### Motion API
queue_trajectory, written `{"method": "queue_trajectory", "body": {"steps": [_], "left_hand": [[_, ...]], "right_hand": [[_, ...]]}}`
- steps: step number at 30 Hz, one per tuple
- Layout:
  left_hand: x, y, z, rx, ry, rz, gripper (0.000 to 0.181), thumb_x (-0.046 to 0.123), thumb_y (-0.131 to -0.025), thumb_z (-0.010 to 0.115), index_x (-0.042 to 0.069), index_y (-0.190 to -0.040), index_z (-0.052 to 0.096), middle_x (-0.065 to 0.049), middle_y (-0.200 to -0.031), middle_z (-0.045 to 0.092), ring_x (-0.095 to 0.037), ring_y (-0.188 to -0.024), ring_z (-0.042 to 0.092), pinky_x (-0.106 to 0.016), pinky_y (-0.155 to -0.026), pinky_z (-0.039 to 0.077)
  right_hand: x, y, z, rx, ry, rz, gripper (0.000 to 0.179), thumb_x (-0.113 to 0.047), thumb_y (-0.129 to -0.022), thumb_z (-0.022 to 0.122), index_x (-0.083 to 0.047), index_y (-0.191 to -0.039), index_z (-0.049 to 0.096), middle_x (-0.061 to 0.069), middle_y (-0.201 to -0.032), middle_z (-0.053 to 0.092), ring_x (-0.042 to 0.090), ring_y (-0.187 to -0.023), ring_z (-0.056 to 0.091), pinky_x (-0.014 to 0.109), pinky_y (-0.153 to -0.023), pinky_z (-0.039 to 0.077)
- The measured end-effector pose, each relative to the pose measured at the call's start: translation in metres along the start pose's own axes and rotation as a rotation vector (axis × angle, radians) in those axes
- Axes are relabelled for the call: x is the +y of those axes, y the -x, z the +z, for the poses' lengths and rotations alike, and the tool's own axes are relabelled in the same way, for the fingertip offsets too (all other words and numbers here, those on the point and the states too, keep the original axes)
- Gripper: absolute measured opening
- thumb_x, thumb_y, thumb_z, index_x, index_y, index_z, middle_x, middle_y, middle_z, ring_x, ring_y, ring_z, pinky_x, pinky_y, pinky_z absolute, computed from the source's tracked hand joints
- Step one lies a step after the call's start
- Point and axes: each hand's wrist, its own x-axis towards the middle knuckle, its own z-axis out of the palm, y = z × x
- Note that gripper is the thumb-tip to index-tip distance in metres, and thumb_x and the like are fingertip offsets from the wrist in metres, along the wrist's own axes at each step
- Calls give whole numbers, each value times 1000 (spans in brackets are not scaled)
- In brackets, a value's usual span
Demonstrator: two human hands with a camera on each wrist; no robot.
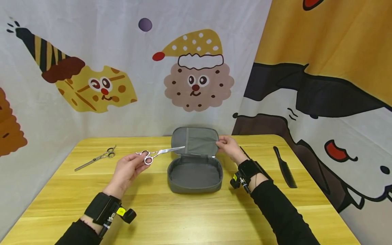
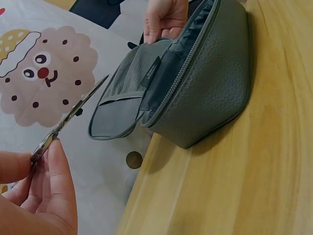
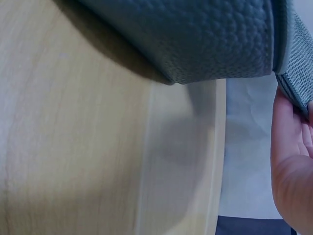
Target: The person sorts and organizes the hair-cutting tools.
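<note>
In the head view my left hand (image 1: pixel 130 167) pinches silver hairdressing scissors (image 1: pixel 166 150) near their finger rings, the blades pointing right across the raised lid. Thumb and fingers hold the scissors (image 2: pixel 55 131) clear of the table in the left wrist view. A grey zippered case (image 1: pixel 195 188) stands unzipped in the middle, its mesh-pocketed lid (image 1: pixel 202 140) tilted up at the back. My right hand (image 1: pixel 229 147) grips the lid's right edge. In the right wrist view, this hand (image 3: pixel 293 161) has its fingers along the mesh lid edge, partly cut off by the frame.
Thinning scissors (image 1: pixel 96 159) lie on the wooden table (image 1: pixel 147 217) at the left. A black comb (image 1: pixel 285 168) lies at the right. Behind the table's back edge hangs a cartoon-printed curtain (image 1: pixel 147 85).
</note>
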Motion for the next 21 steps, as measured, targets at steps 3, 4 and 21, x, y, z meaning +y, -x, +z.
{"method": "queue_trajectory", "body": {"steps": [3,4,21], "left_hand": [[1,-3,2,0,-16,28,17,8,-98,62,2,-85,70,-3,-97,71,-13,-85,72,-29,-83,57],[1,-4,3,2,-21,33,18,8,-99,62,2,-84,69,-3,-97,71,-13,-84,72,-28,-83,57],[15,-22,5,32,-60,112,18,11,-98,63,-1,-86,67,-3,-101,70,-11,-83,72,-26,-82,57]], "right_hand": [[-2,2,0,4,-9,-2,26,0,-102,50,12,-126,50,12,-104,61,11,-86,62,54,-99,46],[-2,2,0,4,-15,-3,25,0,-102,50,11,-125,50,10,-102,60,11,-87,61,55,-100,46],[-2,8,-2,-16,-49,-60,24,3,-102,49,9,-125,49,9,-102,59,14,-90,62,40,-90,55]]}}
